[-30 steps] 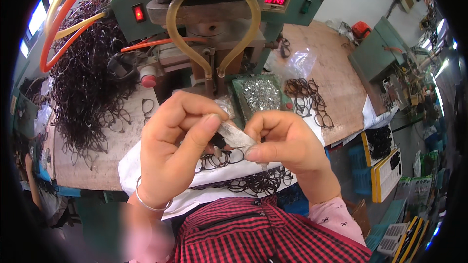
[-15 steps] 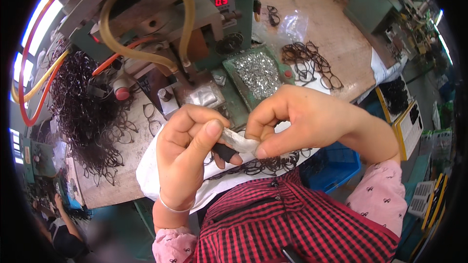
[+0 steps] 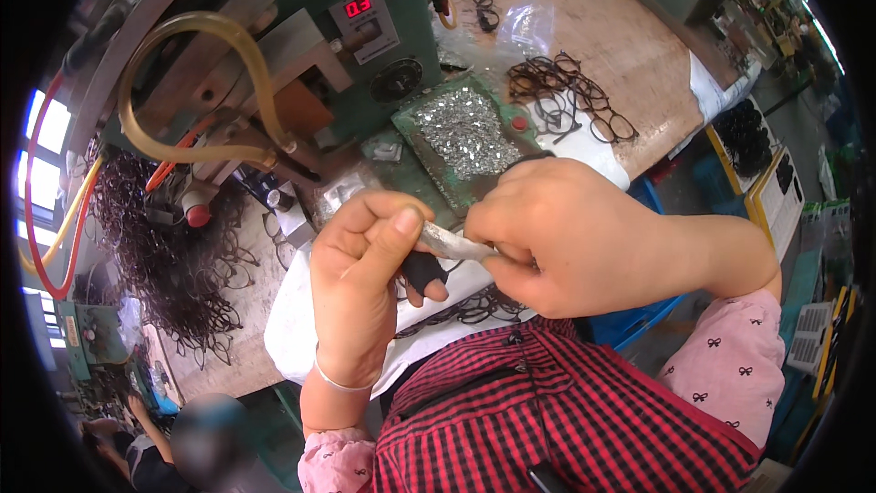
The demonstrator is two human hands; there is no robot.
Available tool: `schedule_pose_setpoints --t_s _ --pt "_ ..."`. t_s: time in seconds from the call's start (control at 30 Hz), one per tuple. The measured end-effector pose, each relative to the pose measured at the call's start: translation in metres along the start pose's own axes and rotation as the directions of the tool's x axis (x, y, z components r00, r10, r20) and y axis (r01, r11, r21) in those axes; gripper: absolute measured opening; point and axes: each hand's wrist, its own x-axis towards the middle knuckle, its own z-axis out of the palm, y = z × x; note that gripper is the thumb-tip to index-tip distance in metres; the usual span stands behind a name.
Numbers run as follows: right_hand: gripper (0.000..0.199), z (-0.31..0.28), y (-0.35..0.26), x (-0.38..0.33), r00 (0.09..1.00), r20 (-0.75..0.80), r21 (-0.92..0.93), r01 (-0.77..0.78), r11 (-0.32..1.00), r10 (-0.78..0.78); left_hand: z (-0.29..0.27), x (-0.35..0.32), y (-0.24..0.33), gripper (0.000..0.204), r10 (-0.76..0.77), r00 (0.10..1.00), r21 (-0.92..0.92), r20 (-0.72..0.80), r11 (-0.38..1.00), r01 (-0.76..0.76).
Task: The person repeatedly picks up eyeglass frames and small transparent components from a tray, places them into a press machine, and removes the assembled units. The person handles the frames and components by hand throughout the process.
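Note:
Between my hands stretches a whitish, shiny strip (image 3: 453,244) that looks like tape. My left hand (image 3: 356,278) pinches one end of it between thumb and bent forefinger. A black wrap (image 3: 422,272) covers another finger of that hand, its tip bare. Closed round the strip's other end is my right hand (image 3: 584,242), its fingertips partly hidden by its turned back. Whether the strip winds round a finger, I cannot tell. Below the hands, several dark glasses frames (image 3: 484,306) lie on a white cloth (image 3: 290,319) at the table edge.
Ahead stands a green machine (image 3: 401,23) with red displays and a looped yellow hose (image 3: 196,23). A green tray (image 3: 412,148) holds small metal pieces. Glasses frames lie heaped left (image 3: 155,246) and at right (image 3: 570,91). A blue bin (image 3: 639,324) is low right; a co-worker's arm (image 3: 151,429) shows lower left.
The view has shifted, so the machine sits further left. My right hand has turned, its back now facing up, with the strip still between both hands.

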Motion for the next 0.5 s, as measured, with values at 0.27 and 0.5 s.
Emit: schedule_pose_setpoints --t_s 0.27,0.5 --pt "0.014 -0.007 0.033 -0.017 0.929 0.32 0.693 -0.362 0.623 0.184 0.013 0.005 0.012 0.018 -0.019 0.996 0.112 0.087 0.994 0.009" --pt "0.054 0.024 0.076 -0.033 0.988 0.046 0.976 -0.075 0.206 0.145 0.02 0.01 0.035 0.017 0.155 0.984 0.146 0.089 0.975 -0.167"
